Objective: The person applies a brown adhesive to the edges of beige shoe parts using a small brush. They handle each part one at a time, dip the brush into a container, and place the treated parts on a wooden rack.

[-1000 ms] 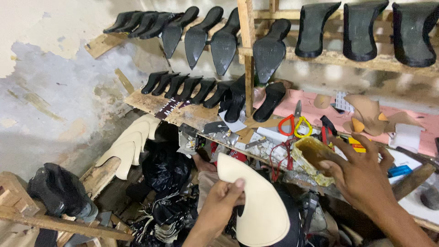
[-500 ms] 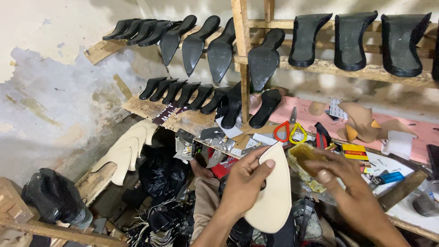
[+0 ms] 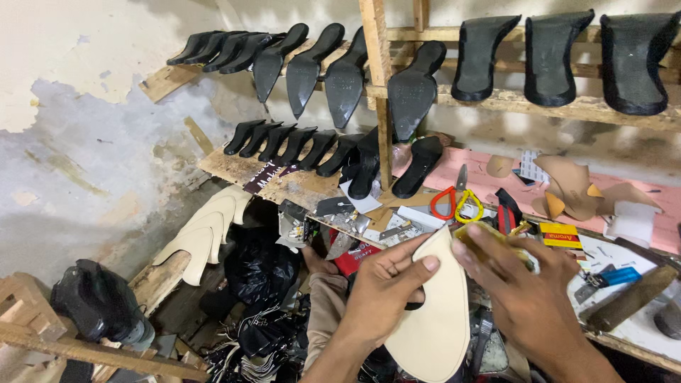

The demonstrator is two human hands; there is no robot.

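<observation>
While the left hand (image 3: 386,294) gripped a cream insole (image 3: 433,319) by its edge, thumb laid across the front and fingers curled behind, the right hand (image 3: 521,284) pressed a small yellowish block (image 3: 489,237) against the tip of that insole, its fingers closed over the block. The insole stood nearly upright between the two hands, low in the middle of the view, above a lap and a heap of black scraps (image 3: 262,333).

Just beyond the hands lay the cluttered desk (image 3: 638,333), carrying a red-handled and a yellow-handled pair of scissors (image 3: 454,202), red pliers (image 3: 507,216), a small yellow box (image 3: 560,234), a blue-handled tool (image 3: 613,276) and a dark brush-like handle (image 3: 628,298). To the left, a stack of cream insoles (image 3: 206,234) leaned against a wooden plank, and a black shoe (image 3: 96,305) sat on a rough wooden frame.

Farther back, tan leather cutouts (image 3: 574,188) rested on a pink surface. Behind those, a wooden shelf (image 3: 241,170) carried a row of small black soles (image 3: 298,145), and the upper rack held larger black soles (image 3: 340,71) and three broad heel pieces (image 3: 553,60) against the patchy wall.
</observation>
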